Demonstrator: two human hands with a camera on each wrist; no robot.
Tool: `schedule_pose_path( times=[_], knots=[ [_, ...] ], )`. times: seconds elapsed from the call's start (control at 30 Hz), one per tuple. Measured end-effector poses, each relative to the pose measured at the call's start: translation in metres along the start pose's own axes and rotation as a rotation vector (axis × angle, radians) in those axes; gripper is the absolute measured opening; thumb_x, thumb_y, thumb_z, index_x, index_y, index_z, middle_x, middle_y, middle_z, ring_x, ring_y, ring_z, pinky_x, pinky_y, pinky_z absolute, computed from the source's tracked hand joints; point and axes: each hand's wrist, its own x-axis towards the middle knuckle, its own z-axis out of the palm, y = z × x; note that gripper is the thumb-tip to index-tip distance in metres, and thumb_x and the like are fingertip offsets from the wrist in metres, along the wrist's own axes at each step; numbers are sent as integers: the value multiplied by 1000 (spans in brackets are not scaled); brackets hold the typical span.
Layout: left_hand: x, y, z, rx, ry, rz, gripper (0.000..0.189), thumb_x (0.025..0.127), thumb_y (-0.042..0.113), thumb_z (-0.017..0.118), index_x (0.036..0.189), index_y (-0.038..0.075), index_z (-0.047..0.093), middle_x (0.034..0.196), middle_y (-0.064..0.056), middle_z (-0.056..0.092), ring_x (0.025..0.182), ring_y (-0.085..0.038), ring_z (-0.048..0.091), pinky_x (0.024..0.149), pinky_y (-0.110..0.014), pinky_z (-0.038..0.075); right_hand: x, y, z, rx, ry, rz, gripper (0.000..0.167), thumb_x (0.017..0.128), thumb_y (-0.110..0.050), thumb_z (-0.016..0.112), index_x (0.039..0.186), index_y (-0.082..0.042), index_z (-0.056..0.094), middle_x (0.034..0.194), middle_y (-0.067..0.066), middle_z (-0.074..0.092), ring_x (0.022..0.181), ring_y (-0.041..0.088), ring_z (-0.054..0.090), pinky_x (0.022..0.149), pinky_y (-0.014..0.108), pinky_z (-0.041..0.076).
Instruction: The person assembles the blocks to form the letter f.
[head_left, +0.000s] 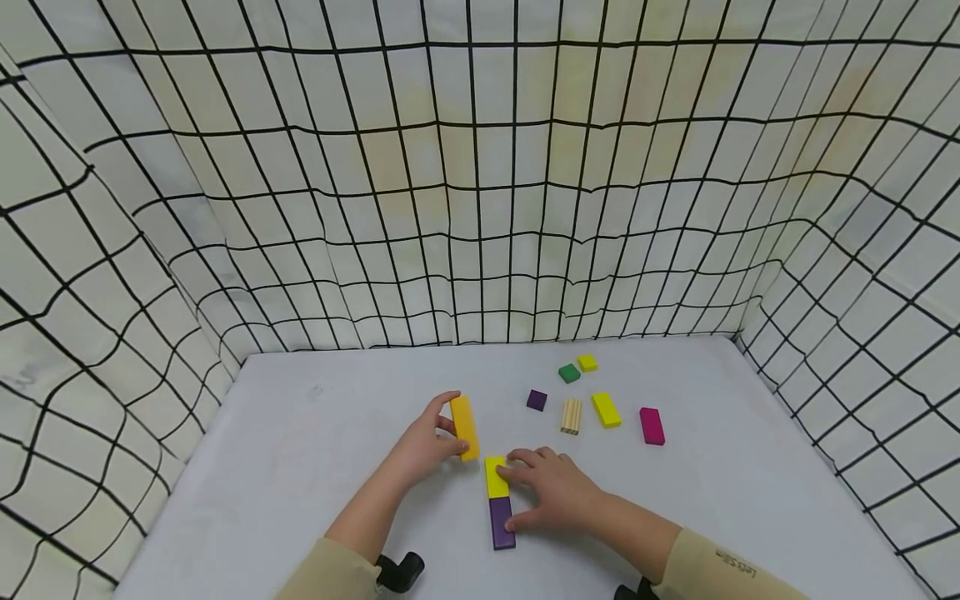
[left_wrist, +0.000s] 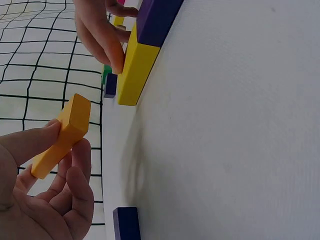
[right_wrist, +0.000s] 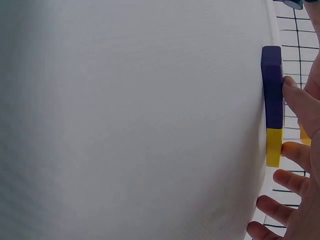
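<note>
My left hand (head_left: 423,448) holds an orange rectangular block (head_left: 464,428) between thumb and fingers, raised off the table in the left wrist view. A yellow block (head_left: 496,478) and a longer purple block (head_left: 502,523) lie end to end on the table, touching, in a straight line. Over them is my right hand (head_left: 561,492); its thumb touches the purple block and its index finger the yellow one, while the other fingers are spread. The right wrist view shows the same purple block (right_wrist: 272,90) and yellow block (right_wrist: 274,147) beside the fingertips.
Farther back lie a dark purple cube (head_left: 536,401), a ribbed wooden block (head_left: 571,416), a yellow block (head_left: 606,410), a magenta block (head_left: 652,426), and small green (head_left: 569,373) and yellow (head_left: 587,362) pieces. Black netting (head_left: 510,208) surrounds the white table (head_left: 300,458). Another dark block (left_wrist: 126,223) shows in the left wrist view.
</note>
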Motion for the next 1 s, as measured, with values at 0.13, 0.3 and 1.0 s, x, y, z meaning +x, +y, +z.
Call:
schedule_pose_path(
  times=[0.13,0.3,1.0],
  knots=[
    [7,1,10,-4,-26,7,81,85,15,79,152,26,35,106,-7,60,77,-21,56,67,-31,49,-2,-2,-1,3,-10,3,76,75,-72,68,142,-39,53,145,-4,48,126,24,46,102,51,43],
    [11,0,19,-22,-66,-7,80,86,15,78,152,25,35,107,-8,59,78,-21,57,67,-31,49,-6,-6,-3,-8,-24,8,76,75,-72,68,142,-38,53,146,-3,48,128,25,45,102,53,43],
    [24,-3,28,22,-85,-18,78,88,16,76,153,18,34,100,-6,63,82,-20,60,75,-36,53,-8,-8,0,-4,-10,8,75,76,-71,69,142,-38,53,144,-3,49,129,25,44,102,54,42]
  ],
)
